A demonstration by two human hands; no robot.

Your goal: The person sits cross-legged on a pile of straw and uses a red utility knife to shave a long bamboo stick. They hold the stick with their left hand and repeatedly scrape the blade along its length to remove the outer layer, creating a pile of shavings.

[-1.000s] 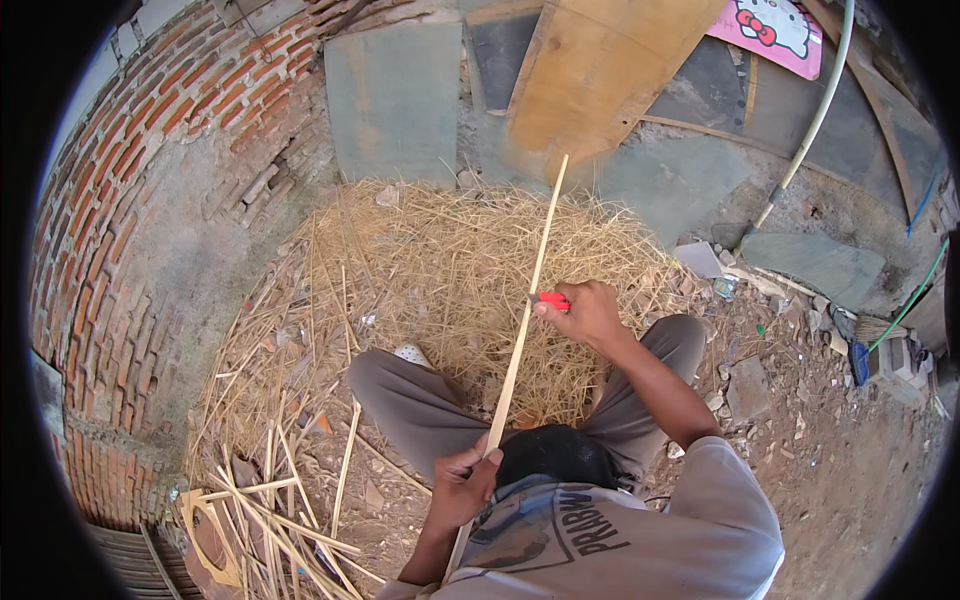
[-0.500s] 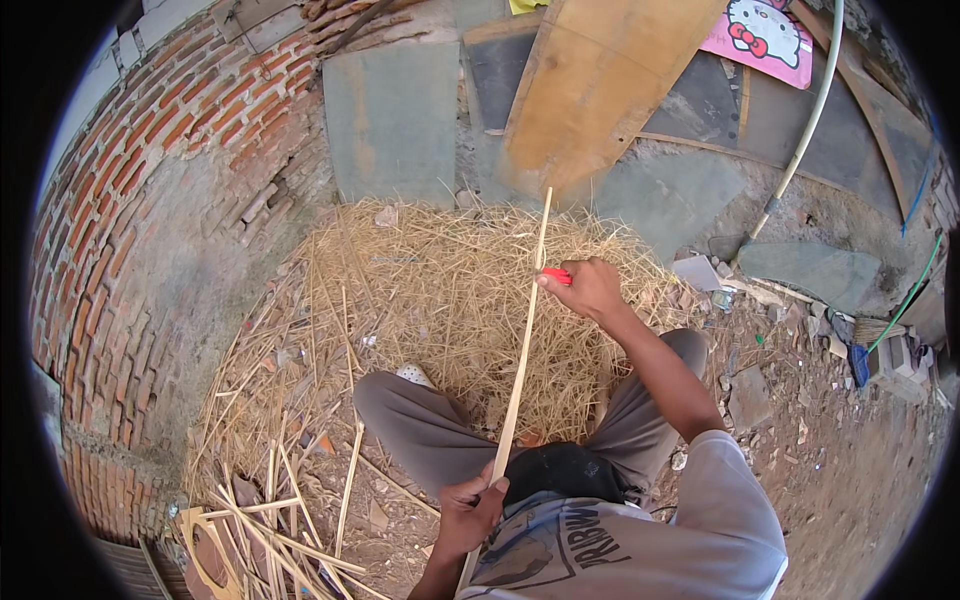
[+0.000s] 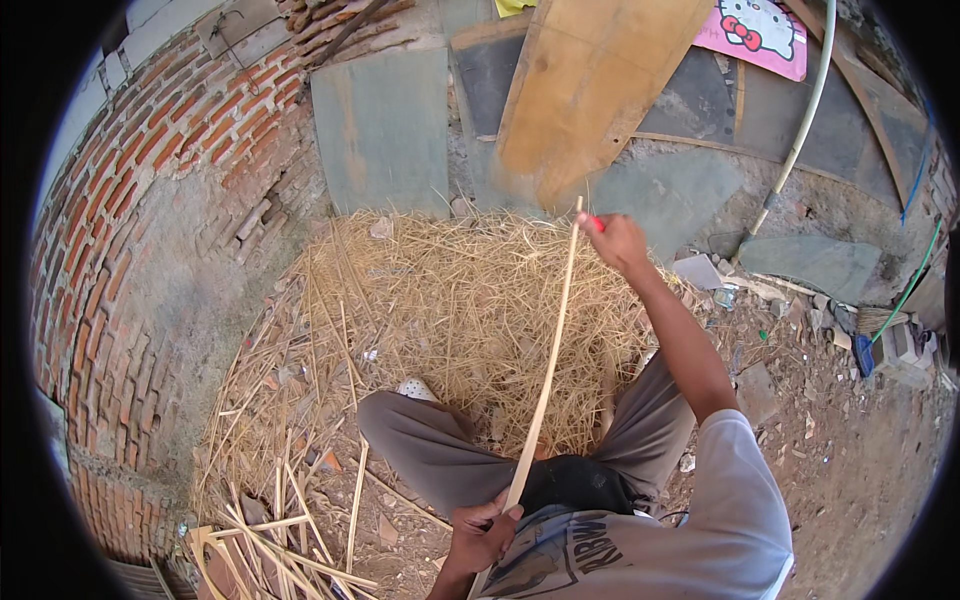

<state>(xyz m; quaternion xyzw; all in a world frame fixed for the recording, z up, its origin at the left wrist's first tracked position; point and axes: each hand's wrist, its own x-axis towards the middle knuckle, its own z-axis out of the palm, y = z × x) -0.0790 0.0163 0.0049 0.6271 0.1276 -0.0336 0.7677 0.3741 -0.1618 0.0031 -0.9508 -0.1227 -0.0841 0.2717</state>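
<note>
A long pale bamboo strip (image 3: 550, 380) slants from my lap up over a heap of shavings (image 3: 440, 320). My left hand (image 3: 484, 532) is closed around its lower part, close to my waist. At the strip's far end, my stretched-out right hand (image 3: 618, 243) is closed on a small red-handled tool (image 3: 598, 223). The thumb side of that hand is against or just beside the strip's tip. Whatever working edge the tool has is hidden. My crossed legs (image 3: 425, 440) lie below the strip.
Loose strips (image 3: 280, 555) lie in a tangle at the lower left. A brown board (image 3: 600, 90) and grey panels (image 3: 385, 130) lean at the back. A brick wall (image 3: 110, 310) rises on the left; a pale pipe (image 3: 800, 130) and rubble (image 3: 900, 345) are to the right.
My right hand with the red-handled tool has slid away from me along the bamboo strip to its far tip. The tip has swung slightly right. My left hand keeps its hold.
</note>
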